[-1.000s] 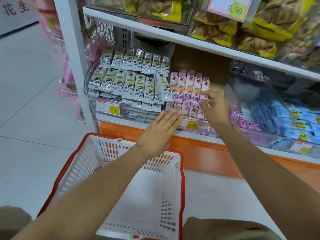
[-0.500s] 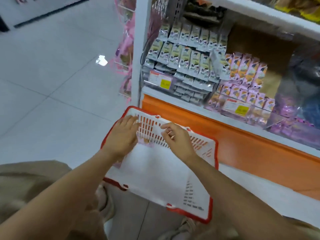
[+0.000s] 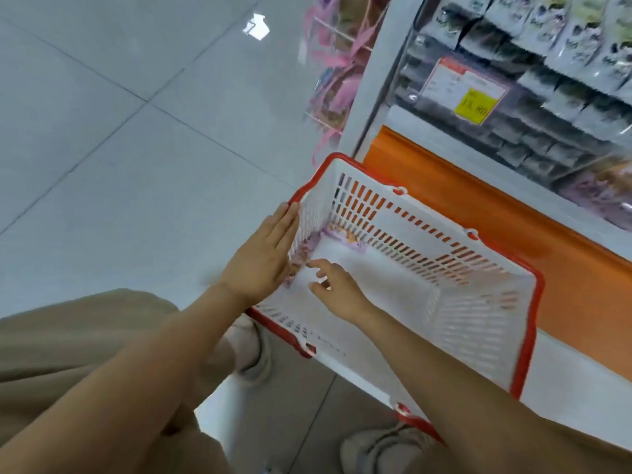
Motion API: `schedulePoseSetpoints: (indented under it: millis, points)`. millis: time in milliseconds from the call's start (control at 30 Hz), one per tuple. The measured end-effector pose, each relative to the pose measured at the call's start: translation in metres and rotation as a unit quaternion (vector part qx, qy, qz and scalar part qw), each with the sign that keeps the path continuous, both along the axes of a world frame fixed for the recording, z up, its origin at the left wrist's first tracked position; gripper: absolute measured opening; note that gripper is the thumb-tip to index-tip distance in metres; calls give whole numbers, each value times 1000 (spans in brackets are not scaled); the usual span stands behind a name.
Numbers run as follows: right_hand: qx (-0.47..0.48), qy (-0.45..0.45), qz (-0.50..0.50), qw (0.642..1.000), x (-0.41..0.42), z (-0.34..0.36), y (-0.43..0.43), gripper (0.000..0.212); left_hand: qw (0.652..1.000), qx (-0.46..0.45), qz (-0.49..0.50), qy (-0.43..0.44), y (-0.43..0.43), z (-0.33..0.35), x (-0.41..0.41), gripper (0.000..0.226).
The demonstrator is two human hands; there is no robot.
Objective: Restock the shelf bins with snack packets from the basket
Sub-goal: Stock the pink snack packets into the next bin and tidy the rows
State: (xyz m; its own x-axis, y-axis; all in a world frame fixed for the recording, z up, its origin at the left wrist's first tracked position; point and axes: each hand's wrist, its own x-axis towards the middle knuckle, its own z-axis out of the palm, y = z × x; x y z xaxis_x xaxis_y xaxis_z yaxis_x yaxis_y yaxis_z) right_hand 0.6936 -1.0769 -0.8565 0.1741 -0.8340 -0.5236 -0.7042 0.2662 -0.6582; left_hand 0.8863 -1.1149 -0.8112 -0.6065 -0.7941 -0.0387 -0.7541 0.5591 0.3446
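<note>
Change since half a second ago: the right grip (image 3: 337, 292) has dropped from the basket's far wall down onto its floor. The left grip (image 3: 263, 258) has slid off the far rim and now lies along the outside of the left wall. The view has tipped further down over the basket (image 3: 533, 323).

Left grip: bare hand, flat, fingers straight and together. It presses the outside of the basket's left wall with fingertips at the far-left corner, and holds nothing.

Right grip: bare hand inside the basket, fingers loosely spread and the forefinger reaching ahead. It holds nothing.

Snack packets (image 3: 345, 238): a few pink-purple packets lie low in the basket's far-left corner, spread along the foot of the left and far walls.

Packets relative to grip: they are just beyond the right forefinger, toward the left wall. The left palm is on the other side of that same wall. I cannot tell whether the fingertip touches a packet yet.

Shelf bin (image 3: 564, 107): beyond the basket's far wall and above it, already holding rows of packets.

Step, as judged: gathering the last packets for the bin.

Risk 1: the packets lie flat and tight in the corner, so a fingertip pinch could slip or push them further under the wall.

Risk 2: a scoop toward the left wall could shove the light basket sideways if the left palm eases off.

Risk 3: a corner of a packet could snag in the wall slots on lifting.
</note>
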Motion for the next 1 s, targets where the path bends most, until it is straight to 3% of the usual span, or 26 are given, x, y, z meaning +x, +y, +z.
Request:
schedulePoseSetpoints:
  millis: [267,533,733,900,1000]
  points:
    - [59,-1,50,997,39,-71,-20,38,999,-6,3,36,-1,-8,0,62]
    - [32,70,-8,997,33,-86,-18,32,999,-28,16,37,-1,-9,-1,63]
    - [-17,70,-57,996,17,-80,-12,23,998,-44,27,27,0,-12,-2,67]
    - [-25,28,-53,998,1,-64,-6,29,998,-60,28,19,2,-16,-3,67]
    - [-56,-35,-75,995,-12,-46,1,20,997,-68,26,20,1,-15,-4,63]
